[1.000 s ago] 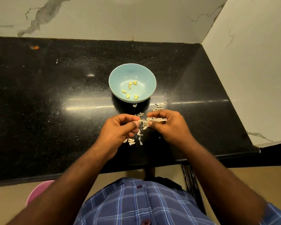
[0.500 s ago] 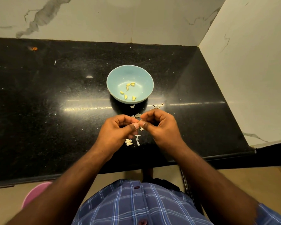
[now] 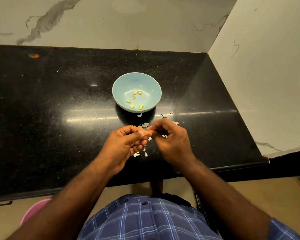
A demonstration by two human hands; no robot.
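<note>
A light blue bowl (image 3: 136, 82) stands on the black stone counter (image 3: 50, 110) and holds several peeled yellow garlic cloves (image 3: 132, 105). Just in front of it, my left hand (image 3: 123, 146) and my right hand (image 3: 171, 141) meet fingertip to fingertip above the counter. Between them they pinch a small garlic clove (image 3: 146, 132), mostly hidden by the fingers. White garlic skins (image 3: 145, 154) lie scattered on the counter under and around both hands.
Marbled walls close the counter at the back and on the right. The counter's front edge runs just below my wrists. A pink tub (image 3: 33, 212) sits on the floor at lower left. An orange speck (image 3: 35, 55) lies at the far left of the counter.
My right hand has moved left to meet the left hand, and both now pinch the same clove. The hands sit a little closer together than a second ago.
</note>
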